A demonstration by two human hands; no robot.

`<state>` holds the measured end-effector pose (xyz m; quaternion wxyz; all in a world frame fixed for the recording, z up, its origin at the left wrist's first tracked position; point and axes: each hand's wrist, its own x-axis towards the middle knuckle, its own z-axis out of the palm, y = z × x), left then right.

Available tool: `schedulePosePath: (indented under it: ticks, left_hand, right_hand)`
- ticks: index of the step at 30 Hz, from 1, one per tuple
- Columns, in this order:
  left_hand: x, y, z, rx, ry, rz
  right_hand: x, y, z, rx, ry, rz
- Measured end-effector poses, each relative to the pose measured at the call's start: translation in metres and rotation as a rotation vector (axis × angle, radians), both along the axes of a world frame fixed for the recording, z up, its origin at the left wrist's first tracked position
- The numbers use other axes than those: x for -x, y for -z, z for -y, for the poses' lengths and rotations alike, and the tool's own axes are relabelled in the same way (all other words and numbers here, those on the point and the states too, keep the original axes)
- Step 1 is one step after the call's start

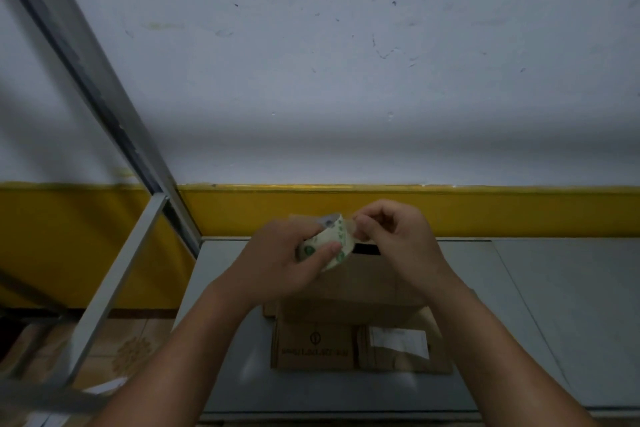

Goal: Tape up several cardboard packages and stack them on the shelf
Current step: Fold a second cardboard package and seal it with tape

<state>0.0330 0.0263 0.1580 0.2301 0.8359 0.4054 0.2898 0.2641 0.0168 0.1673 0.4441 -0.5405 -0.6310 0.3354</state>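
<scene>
Above the cardboard box [360,333] on the grey table [554,305], the left hand [277,263] grips the tape roll [329,244] steady while the right hand [391,239] pinches its loose end, likely to pull a strip for sealing.

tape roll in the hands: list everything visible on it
The pale translucent tape roll with green print looks like a glossy plastic ring, with its greyish core opening showing at the top. It is held tilted in the air above the brown cardboard box. The left hand holds it, thumb across the outer band. The right hand pinches the loose tape end at its upper right edge.
</scene>
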Motion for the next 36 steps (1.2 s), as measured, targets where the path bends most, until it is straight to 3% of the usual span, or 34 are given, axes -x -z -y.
schedulePosePath:
  ticks: [3, 6, 11, 14, 16, 18, 21, 23, 27, 30, 32, 33, 36]
  left_hand:
    - [0.004, -0.007, -0.011, 0.042, -0.202, -0.244]
    - [0.005, -0.008, -0.014, 0.010, -0.255, -0.261]
    - [0.022, -0.008, -0.005, 0.237, 0.063, 0.221]
    - [0.025, -0.003, 0.001, 0.368, 0.216, 0.432]
    - [0.020, 0.002, 0.003, 0.362, 0.185, 0.450]
    - [0.017, 0.003, -0.002, 0.281, 0.068, 0.264]
    - [0.016, -0.003, -0.015, 0.203, -0.170, -0.267]
    - [0.017, -0.006, -0.021, 0.232, -0.252, -0.343]
    - [0.025, -0.017, -0.024, 0.326, -0.014, -0.027]
    - [0.031, -0.013, -0.019, 0.566, 0.139, 0.452]
    - [0.026, -0.011, -0.016, 0.620, 0.132, 0.557]
    - [0.022, -0.012, -0.017, 0.548, 0.069, 0.446]
    - [0.012, -0.019, -0.031, 0.385, -0.049, -0.183]
  right_hand:
    - [-0.014, -0.008, 0.006, -0.026, -0.059, -0.044]
    - [-0.016, -0.005, 0.012, 0.000, -0.025, -0.099]
    - [-0.033, -0.006, 0.009, 0.238, 0.114, -0.560]
    - [-0.036, 0.000, 0.010, 0.268, 0.079, -0.624]
    - [-0.037, 0.004, 0.009, 0.249, 0.098, -0.570]
    - [-0.043, 0.006, 0.010, 0.198, 0.159, -0.475]
    - [-0.059, 0.011, 0.010, 0.093, 0.223, -0.415]
    - [-0.062, 0.018, 0.012, 0.056, 0.221, -0.361]
    - [-0.073, 0.032, 0.009, 0.122, 0.305, -0.464]
    - [-0.085, 0.040, 0.010, 0.229, 0.273, -0.550]
    - [-0.088, 0.047, 0.010, 0.256, 0.269, -0.583]
    - [-0.090, 0.049, 0.009, 0.253, 0.295, -0.595]
    - [-0.104, 0.054, 0.009, 0.202, 0.418, -0.618]
